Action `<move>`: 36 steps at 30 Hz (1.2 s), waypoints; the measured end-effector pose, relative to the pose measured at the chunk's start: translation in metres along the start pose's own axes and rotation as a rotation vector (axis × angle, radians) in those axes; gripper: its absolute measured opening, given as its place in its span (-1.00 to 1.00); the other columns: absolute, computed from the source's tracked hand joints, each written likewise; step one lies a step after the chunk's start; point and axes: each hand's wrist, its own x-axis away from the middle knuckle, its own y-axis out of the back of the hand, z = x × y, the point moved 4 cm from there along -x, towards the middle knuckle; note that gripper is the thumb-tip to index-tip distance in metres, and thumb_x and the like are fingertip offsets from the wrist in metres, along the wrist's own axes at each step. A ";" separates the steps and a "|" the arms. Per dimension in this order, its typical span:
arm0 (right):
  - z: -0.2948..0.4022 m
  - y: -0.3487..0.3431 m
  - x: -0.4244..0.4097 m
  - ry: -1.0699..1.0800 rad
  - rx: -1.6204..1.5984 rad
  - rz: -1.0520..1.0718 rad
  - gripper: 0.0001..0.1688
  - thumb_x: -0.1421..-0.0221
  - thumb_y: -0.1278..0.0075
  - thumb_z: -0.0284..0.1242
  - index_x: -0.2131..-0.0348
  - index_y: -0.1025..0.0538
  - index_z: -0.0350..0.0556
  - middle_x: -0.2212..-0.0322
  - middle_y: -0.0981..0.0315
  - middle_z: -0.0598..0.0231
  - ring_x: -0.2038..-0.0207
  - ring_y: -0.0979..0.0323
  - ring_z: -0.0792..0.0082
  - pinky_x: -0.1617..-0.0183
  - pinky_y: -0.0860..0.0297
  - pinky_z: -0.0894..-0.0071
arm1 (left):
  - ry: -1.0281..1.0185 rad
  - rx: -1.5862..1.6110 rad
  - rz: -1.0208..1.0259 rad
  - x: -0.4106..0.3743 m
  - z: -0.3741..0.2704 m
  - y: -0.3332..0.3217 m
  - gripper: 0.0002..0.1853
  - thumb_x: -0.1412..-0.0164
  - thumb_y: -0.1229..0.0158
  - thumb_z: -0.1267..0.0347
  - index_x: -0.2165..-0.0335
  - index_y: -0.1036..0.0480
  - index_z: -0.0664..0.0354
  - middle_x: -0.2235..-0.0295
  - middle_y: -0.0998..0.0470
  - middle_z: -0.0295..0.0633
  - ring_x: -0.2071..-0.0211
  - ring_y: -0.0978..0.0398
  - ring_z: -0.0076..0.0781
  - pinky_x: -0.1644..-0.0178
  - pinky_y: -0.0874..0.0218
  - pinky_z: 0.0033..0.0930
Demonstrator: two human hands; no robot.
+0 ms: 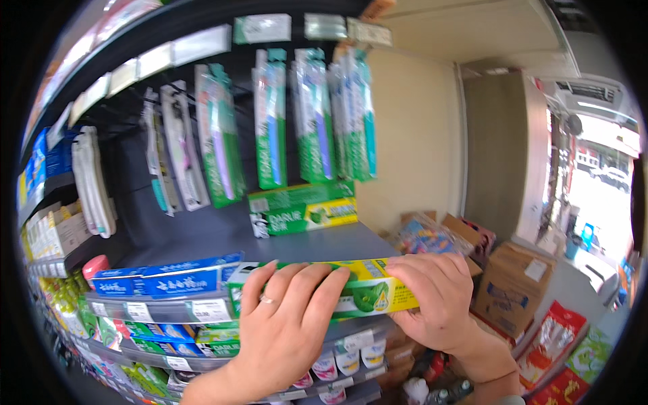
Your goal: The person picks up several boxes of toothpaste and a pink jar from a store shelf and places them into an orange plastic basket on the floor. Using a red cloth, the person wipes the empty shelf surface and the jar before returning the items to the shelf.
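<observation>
A green and yellow toothpaste box (362, 298) lies lengthwise between my hands, at the front edge of a dark grey shelf (304, 248). My left hand (293, 304), with a ring on one finger, wraps over its left half from above. Around the right end, my right hand (433, 296) has its fingers on top and its thumb at the near side. Farther back on the shelf sits a green and yellow Darlie toothpaste box (288, 215). Blue toothpaste boxes (177, 281) line the shelf's front edge, left of my left hand.
Packaged toothbrushes (271, 121) hang from hooks above the shelf. Lower shelves hold more toothpaste boxes (220, 341) and white tubs (349, 362). Right of the shelving, a cardboard carton (511, 288) and a red bag (549, 344) stand on the floor.
</observation>
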 end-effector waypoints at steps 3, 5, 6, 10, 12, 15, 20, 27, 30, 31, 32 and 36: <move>0.009 0.016 0.030 -0.040 0.090 0.012 -0.40 0.37 -0.13 -0.43 0.16 -0.50 -0.03 0.20 -0.50 0.39 0.19 -0.45 0.40 0.15 -0.22 0.31 | 0.027 0.044 -0.063 0.015 -0.025 -0.012 -0.39 0.31 -0.06 0.60 0.11 -0.43 0.11 0.17 -0.46 -0.25 0.12 -0.40 -0.22 -0.19 0.06 -0.02; 0.014 0.028 0.049 -0.080 0.135 0.020 -0.41 0.37 -0.13 -0.42 0.16 -0.50 -0.02 0.20 -0.51 0.39 0.20 -0.46 0.40 0.16 -0.22 0.30 | 0.004 0.059 -0.103 0.023 -0.039 -0.015 -0.43 0.28 -0.05 0.57 0.14 -0.48 0.08 0.17 -0.47 -0.25 0.09 -0.40 -0.20 -0.25 0.12 0.01; 0.014 0.034 0.058 -0.115 0.153 0.029 -0.39 0.37 -0.15 -0.43 0.15 -0.49 -0.04 0.23 -0.51 0.37 0.25 -0.46 0.37 0.19 -0.23 0.32 | 0.002 0.064 -0.119 0.026 -0.046 -0.018 -0.46 0.26 -0.08 0.53 0.16 -0.51 0.04 0.16 -0.47 -0.24 0.04 -0.39 -0.17 -0.28 0.18 0.07; -0.003 0.059 0.124 -0.433 0.175 0.026 -0.38 0.32 -0.27 -0.36 0.15 -0.47 -0.09 0.29 -0.49 0.27 0.33 -0.43 0.25 0.27 -0.25 0.32 | -0.030 0.276 -0.192 0.028 -0.086 -0.070 -0.48 -0.07 -0.26 0.13 0.02 -0.42 0.09 -0.21 -0.11 0.14 -0.25 0.02 0.29 -0.26 0.26 0.28; 0.002 0.074 0.165 -0.638 0.206 0.050 -0.39 0.27 -0.30 -0.32 0.16 -0.46 -0.11 0.30 -0.48 0.23 0.33 -0.43 0.21 0.28 -0.25 0.31 | -0.082 0.455 -0.238 0.030 -0.114 -0.091 -0.28 -0.12 -0.24 0.14 -0.15 -0.19 0.20 -0.27 0.13 0.24 -0.29 0.17 0.32 -0.27 0.26 0.26; 0.016 0.107 0.221 -0.858 0.192 0.002 -0.37 0.20 -0.33 -0.32 0.13 -0.42 -0.17 0.32 -0.44 0.15 0.30 -0.42 0.15 0.21 -0.29 0.30 | -0.040 0.793 -0.106 0.041 -0.173 -0.121 0.01 -0.04 -0.32 0.26 -0.27 0.16 0.28 -0.30 0.36 0.23 -0.33 0.38 0.22 -0.29 0.29 0.18; 0.042 0.166 0.330 -1.353 0.087 -0.217 -0.40 0.05 -0.28 -0.37 0.07 -0.35 -0.19 0.31 -0.41 0.16 0.28 -0.41 0.27 0.19 -0.32 0.41 | -0.006 1.613 0.176 0.065 -0.312 -0.168 0.18 0.00 -0.26 0.50 -0.28 0.51 0.25 -0.32 0.47 0.12 -0.33 0.33 0.10 -0.31 0.29 0.04; 0.059 0.241 0.487 -1.790 -0.044 -0.701 -0.50 -0.18 -0.08 -0.35 0.00 -0.28 -0.20 0.26 -0.42 0.27 0.23 -0.36 0.54 0.15 -0.33 0.51 | 0.131 2.155 1.070 0.140 -0.528 -0.200 -0.24 -0.27 0.02 0.51 -0.28 0.26 0.31 -0.09 -0.25 -0.03 -0.06 -0.31 -0.32 -0.13 -0.15 -0.30; 0.069 0.284 0.559 -1.925 -0.014 -0.857 -0.52 -0.22 -0.02 -0.35 -0.01 -0.27 -0.26 0.18 -0.38 0.21 0.17 -0.33 0.50 0.09 -0.31 0.52 | 0.202 2.013 1.388 0.177 -0.611 -0.203 -0.32 -0.31 -0.02 0.36 -0.25 0.10 0.31 -0.01 -0.35 -0.11 0.03 -0.39 -0.37 -0.04 -0.24 -0.36; 0.073 0.297 0.585 -1.979 0.047 -0.867 -0.50 -0.24 0.00 -0.32 -0.02 -0.26 -0.28 0.19 -0.38 0.20 0.16 -0.34 0.48 0.08 -0.30 0.51 | 0.217 2.056 1.427 0.192 -0.640 -0.205 -0.33 -0.30 -0.01 0.41 -0.26 0.09 0.29 -0.04 -0.34 -0.11 0.01 -0.38 -0.36 -0.03 -0.24 -0.38; 0.078 0.308 0.611 -2.039 0.072 -0.897 -0.50 -0.25 0.01 -0.31 -0.02 -0.26 -0.29 0.18 -0.38 0.20 0.16 -0.34 0.47 0.07 -0.31 0.50 | 0.186 2.024 1.488 0.211 -0.667 -0.210 -0.32 -0.29 -0.02 0.43 -0.27 0.09 0.28 -0.05 -0.34 -0.09 0.00 -0.38 -0.36 -0.04 -0.24 -0.38; 0.106 0.336 0.729 -2.262 0.128 -1.028 -0.48 -0.28 0.07 -0.28 -0.03 -0.25 -0.33 0.18 -0.41 0.15 0.14 -0.35 0.46 0.07 -0.32 0.47 | 0.206 1.860 1.780 0.293 -0.765 -0.233 -0.30 -0.25 -0.03 0.50 -0.27 0.08 0.26 -0.02 -0.37 -0.05 0.03 -0.41 -0.31 -0.02 -0.26 -0.38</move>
